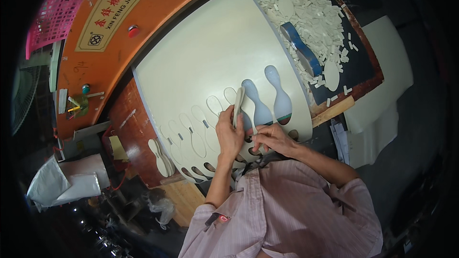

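My left hand [230,134] is closed around a small upright stack of cream sole-shaped cutouts [238,101], seen nearly edge-on. Just right of it, my right hand [275,139] pinches the narrow lower end of a single sole-shaped cutout [248,109]. Both hands are over the near edge of a large cream sheet [201,52]. Two sole-shaped holes [282,91] to the right of my hands show pale blue beneath. Left of my hands, several cut outlines [197,136] still hold their pieces in the sheet. Smaller dark openings run along the near edge.
A blue cutting die [302,50] lies beside a heap of small cream offcuts [306,5] on a dark board. A stack of cutouts [161,157] rests on the red-brown table at left. Behind the sheet stretches an orange machine beam [103,62] with a red button [133,31].
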`<state>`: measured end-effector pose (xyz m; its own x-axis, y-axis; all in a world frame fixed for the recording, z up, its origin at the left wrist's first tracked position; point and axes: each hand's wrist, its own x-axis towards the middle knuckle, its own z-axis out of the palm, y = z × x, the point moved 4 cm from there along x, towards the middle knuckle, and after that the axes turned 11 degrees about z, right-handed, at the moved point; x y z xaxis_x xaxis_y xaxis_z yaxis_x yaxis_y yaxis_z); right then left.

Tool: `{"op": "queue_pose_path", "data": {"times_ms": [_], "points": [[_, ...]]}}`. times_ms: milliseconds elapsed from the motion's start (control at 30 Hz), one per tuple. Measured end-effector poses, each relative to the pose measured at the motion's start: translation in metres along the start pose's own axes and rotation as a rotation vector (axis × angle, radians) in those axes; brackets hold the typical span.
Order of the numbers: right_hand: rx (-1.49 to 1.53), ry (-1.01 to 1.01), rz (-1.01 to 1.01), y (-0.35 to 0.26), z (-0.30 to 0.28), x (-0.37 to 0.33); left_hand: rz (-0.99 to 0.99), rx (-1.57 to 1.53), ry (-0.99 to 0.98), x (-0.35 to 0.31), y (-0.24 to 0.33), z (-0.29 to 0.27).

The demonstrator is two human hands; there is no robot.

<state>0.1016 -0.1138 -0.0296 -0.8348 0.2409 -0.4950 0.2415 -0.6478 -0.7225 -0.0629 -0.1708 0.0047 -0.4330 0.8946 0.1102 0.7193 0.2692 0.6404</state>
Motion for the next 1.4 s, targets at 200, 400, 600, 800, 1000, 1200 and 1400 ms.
{"op": "queue_pose_path", "data": {"times_ms": [200,400,600,800,1000,1200,1400], "points": [[-0.702,0.554,-0.427,-0.049,0.015,-0.031,-0.524,-0.972,0.134,-0.033,-0.039,-0.041],[-0.825,0.412,-0.601,-0.074,0.058,0.014,-0.666,-1.430,0.156,-0.045,-0.026,-0.036],[-0.988,0.469,-0.726,-0.070,0.075,0.025,-0.667,-1.383,0.055,-0.055,-0.041,-0.045],[-1.066,0.377,-0.655,-0.070,0.092,0.044,-0.629,-1.385,0.044,-0.068,-0.067,-0.056],[-1.217,0.332,-0.748,-0.055,0.114,0.054,-0.597,-1.213,-0.085,-0.076,-0.087,-0.073],[-1.172,0.460,-0.857,-0.038,0.127,0.059,-0.531,-1.220,-0.106,-0.084,-0.090,-0.083],[-0.755,0.744,-0.547,-0.087,0.085,0.059,-0.651,-1.147,-0.132,-0.106,-0.107,-0.105]]}}
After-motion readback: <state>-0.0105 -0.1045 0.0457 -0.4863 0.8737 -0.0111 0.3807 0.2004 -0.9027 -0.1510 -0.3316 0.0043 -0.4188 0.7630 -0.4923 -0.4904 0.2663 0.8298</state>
